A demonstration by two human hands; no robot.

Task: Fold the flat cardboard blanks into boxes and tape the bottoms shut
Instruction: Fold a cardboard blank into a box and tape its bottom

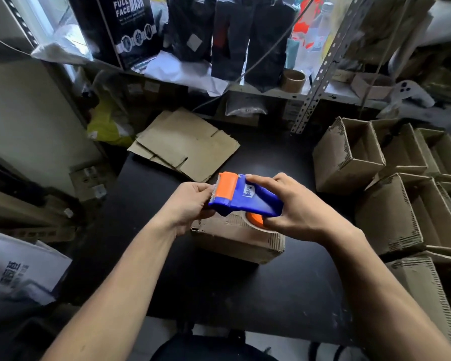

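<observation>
A blue and orange tape dispenser (pixel 245 196) hovers just above a folded cardboard box (pixel 235 238) that sits on the black table (pixel 219 287). My right hand (pixel 294 207) grips the dispenser's body and roll from the right, index finger laid along its top. At the orange cutter end, my left hand (pixel 190 204) pinches the dispenser with curled fingers. Flat cardboard blanks (pixel 185 144) lie stacked at the table's far left.
Several folded open boxes (pixel 391 183) are piled along the right side. A metal shelf (pixel 320 74) behind the table carries black bags, a mask box and a brown tape core (pixel 293 80). White packages (pixel 21 269) lie at the lower left.
</observation>
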